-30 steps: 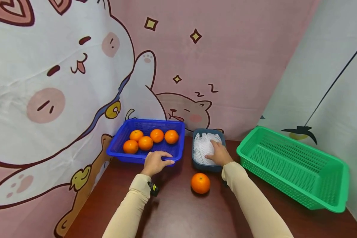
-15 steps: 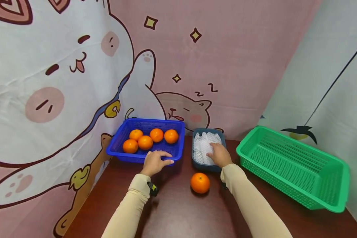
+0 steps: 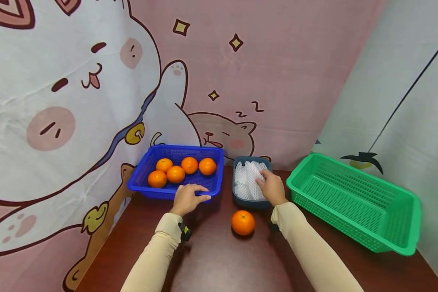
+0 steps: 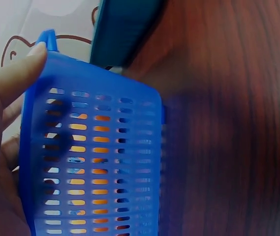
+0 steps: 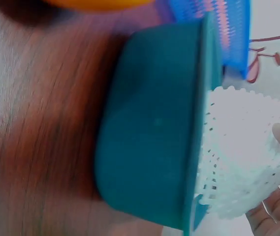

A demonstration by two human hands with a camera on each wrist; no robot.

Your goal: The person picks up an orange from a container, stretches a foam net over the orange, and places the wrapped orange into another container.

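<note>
My left hand [image 3: 188,198] is at the front rim of a blue plastic basket [image 3: 216,178] that holds several oranges [image 3: 175,174]. In the left wrist view the thumb lies along the rim and the other fingers are behind the slotted wall [image 4: 144,113], gripping it. My right hand [image 3: 271,188] pinches a white foam fruit net [image 5: 243,147] between thumb and fingers, drawn up above the rim of a small dark teal bin [image 5: 149,123]. More white nets [image 3: 242,188] lie in that bin. A single orange [image 3: 243,222] sits on the table in front of it.
A long green plastic basket [image 3: 350,205] stands on the dark wood table [image 3: 233,263] at the right. Behind everything hangs a pink and white cartoon cloth [image 3: 277,73]. The blue basket and teal bin stand side by side near it.
My right hand has taken hold of a foam net and lifted it a little among the others. My left hand stays on the blue basket's rim. The view has shifted slightly.
</note>
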